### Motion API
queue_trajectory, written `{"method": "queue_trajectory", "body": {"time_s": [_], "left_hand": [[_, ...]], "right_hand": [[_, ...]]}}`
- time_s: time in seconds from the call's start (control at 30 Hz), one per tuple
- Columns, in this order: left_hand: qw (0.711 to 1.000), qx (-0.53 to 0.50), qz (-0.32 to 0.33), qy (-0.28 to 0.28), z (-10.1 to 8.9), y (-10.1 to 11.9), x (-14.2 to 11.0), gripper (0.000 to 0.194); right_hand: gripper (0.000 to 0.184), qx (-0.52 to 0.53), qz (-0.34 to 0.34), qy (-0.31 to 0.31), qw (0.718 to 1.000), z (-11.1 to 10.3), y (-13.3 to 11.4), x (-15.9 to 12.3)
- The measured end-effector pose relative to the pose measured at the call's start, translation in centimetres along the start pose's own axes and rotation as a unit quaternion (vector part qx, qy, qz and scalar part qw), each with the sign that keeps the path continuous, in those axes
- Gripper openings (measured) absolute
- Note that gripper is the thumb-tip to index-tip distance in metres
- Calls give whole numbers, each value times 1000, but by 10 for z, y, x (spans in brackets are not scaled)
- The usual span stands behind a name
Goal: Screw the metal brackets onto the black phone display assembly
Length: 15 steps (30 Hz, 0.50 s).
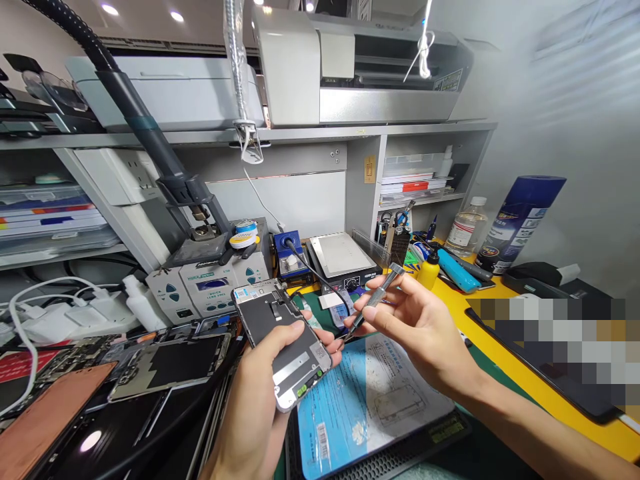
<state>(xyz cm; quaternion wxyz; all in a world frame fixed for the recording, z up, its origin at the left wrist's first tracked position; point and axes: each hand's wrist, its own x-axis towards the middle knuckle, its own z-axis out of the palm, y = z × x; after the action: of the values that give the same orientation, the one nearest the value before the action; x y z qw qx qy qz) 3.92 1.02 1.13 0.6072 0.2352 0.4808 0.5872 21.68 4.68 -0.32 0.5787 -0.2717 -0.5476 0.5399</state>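
My left hand [267, 373] grips a phone screen assembly [280, 333], its back side turned up, with the thumb across its dark inner plate. Green tabs and small flex parts show along its near end. In my right hand [420, 327] a slim grey screwdriver [377, 297] is pinched between thumb and fingers, slanting down to the left. Its thin tip lies close to the left fingertips at the assembly's right edge; whether it touches anything I cannot tell. Beneath both hands lies a blue and white box [345, 413] with a phone drawing.
A soldering and hot-air station [205, 287] stands behind, beside a flat heating plate [340, 253]. Phone parts [170, 367] crowd the left side. At right are a clear bottle [465, 230], a blue spray can [517, 223] and a dark phone-like slab [540, 360]. A black cable crosses the lower left.
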Motion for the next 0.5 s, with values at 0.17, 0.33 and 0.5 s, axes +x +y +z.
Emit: {"method": "queue_trajectory", "body": {"time_s": [0.17,0.33,0.5], "left_hand": [[1000,2,-2,4,0,0,0,32],[1000,-1,1,2,0,-1,0,26],[1000,-7,-8,16,1,1,-2,19]], "right_hand": [[26,-1,-3,-7,1000,0,0,0],[25,1,-5,-5,1000,0,0,0],[26,4,1,-4,1000,2,-2,-1]]}}
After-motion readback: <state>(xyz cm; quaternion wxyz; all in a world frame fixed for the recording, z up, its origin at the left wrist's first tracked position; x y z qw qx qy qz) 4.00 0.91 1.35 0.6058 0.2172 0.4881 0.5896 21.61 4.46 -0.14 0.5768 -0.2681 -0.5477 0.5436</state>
